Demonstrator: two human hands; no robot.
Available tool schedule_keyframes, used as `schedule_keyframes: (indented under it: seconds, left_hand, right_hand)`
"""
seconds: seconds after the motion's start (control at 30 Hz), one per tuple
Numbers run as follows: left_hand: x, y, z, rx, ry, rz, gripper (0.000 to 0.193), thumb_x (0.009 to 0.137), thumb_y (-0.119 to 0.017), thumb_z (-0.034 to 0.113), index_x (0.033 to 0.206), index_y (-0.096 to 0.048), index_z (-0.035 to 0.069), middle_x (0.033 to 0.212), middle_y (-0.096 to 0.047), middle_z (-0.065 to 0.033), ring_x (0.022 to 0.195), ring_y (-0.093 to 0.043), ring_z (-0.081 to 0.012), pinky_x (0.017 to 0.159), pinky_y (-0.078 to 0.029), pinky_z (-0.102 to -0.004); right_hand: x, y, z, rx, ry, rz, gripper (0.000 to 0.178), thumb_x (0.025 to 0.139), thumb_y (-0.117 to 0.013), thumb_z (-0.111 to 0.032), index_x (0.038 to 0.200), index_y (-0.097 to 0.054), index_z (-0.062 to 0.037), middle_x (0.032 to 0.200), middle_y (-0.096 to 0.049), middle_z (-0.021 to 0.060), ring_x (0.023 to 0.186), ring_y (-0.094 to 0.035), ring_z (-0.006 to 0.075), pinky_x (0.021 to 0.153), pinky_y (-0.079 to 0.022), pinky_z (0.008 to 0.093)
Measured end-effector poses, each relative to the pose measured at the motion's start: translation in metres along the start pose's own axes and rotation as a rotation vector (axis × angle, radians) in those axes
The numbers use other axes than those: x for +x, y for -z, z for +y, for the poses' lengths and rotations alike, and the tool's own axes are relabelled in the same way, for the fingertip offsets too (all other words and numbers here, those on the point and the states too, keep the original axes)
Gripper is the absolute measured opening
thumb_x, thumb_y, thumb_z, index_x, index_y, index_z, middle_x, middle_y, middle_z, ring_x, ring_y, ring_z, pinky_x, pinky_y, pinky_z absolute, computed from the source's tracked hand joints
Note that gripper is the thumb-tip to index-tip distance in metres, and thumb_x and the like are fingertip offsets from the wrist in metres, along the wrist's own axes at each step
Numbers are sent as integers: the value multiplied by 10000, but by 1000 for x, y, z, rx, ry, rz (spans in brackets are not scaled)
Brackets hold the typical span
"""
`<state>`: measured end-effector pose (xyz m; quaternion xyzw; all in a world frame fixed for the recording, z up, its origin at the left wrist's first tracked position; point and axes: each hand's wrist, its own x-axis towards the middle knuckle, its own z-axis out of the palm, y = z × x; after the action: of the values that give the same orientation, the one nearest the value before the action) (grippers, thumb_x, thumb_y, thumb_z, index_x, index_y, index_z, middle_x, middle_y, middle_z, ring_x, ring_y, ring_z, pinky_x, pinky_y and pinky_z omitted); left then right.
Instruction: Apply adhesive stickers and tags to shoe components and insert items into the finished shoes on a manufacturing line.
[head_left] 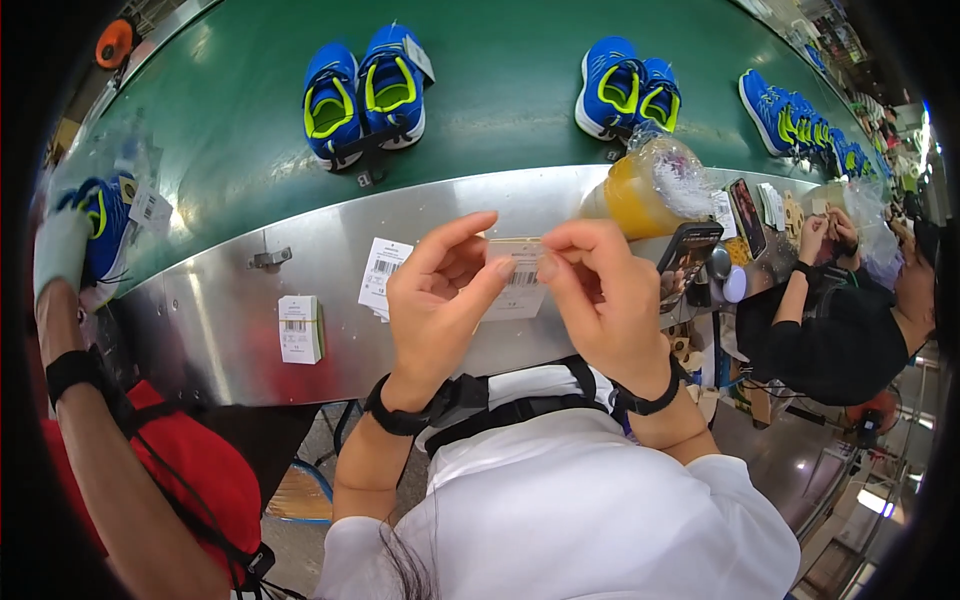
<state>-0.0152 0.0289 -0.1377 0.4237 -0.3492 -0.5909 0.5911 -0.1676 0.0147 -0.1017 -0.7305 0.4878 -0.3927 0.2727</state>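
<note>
My left hand (440, 295) and my right hand (608, 295) are raised close together over the metal ledge. A thin yellowish rubber band (515, 239) runs taut between their fingertips. On the left, my index finger and thumb stand apart while the other fingers curl in. The right thumb and index finger pinch together. Below the band, white printed tags (515, 295) show between my hands; whether any finger touches them I cannot tell. Left of my left hand lie more white tags (380, 275), and beyond them a banded stack of tags (300, 330).
Blue-and-lime shoe pairs (365, 95), (628, 88) stand on the green belt (500, 100). A plastic-wrapped yellow roll (650, 190) and a phone (688, 250) sit right of my hands. A gloved co-worker's hand (62, 245) touches a shoe at left; another person (830, 330) works at right.
</note>
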Motion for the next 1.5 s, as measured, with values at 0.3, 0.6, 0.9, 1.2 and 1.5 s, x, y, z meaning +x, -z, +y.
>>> schedule_keyframes:
  seconds: [0.3,0.6,0.9,1.2,1.5]
  left_hand:
    - [0,1,-7,82,8,-19,196,827,-680,19,990,-581,-27,898,-638,-51,793,-613,-81,721,-492,-206]
    - [14,-3,-11,652,-683,-125,152,653,-702,-53,771,-645,25,816,-606,-97,737,-608,-218,659,-495,-310]
    - [38,-23,30,1153,-1341,-325,116,611,-705,-3,707,-641,-12,781,-620,-125,727,-621,-249,597,-516,-325]
    - [88,-69,40,1116,-1188,-440,266,684,-737,84,919,-631,20,904,-613,-98,723,-607,-243,593,-474,-316]
    - [162,-58,1,1231,-705,-693,275,716,-689,-17,981,-626,18,946,-636,-125,870,-604,-310,746,-480,-381]
  right_hand:
    - [-2,2,6,-24,10,-50,195,793,-628,2,967,-547,-30,677,-631,56,468,-557,121,443,-425,239]
    - [9,22,7,30,-77,-184,152,843,-579,-6,994,-558,-9,713,-652,94,632,-667,194,556,-500,286]
    - [54,62,-6,-431,381,-236,106,801,-646,-77,901,-630,-45,786,-619,76,632,-597,213,575,-480,309]
    - [148,132,36,317,-143,-322,150,874,-591,-182,970,-662,-91,658,-625,12,639,-587,79,509,-427,250]
    - [194,335,242,-138,-563,-197,289,887,-494,-148,1159,-583,-191,640,-395,-76,498,-288,0,391,-185,175]
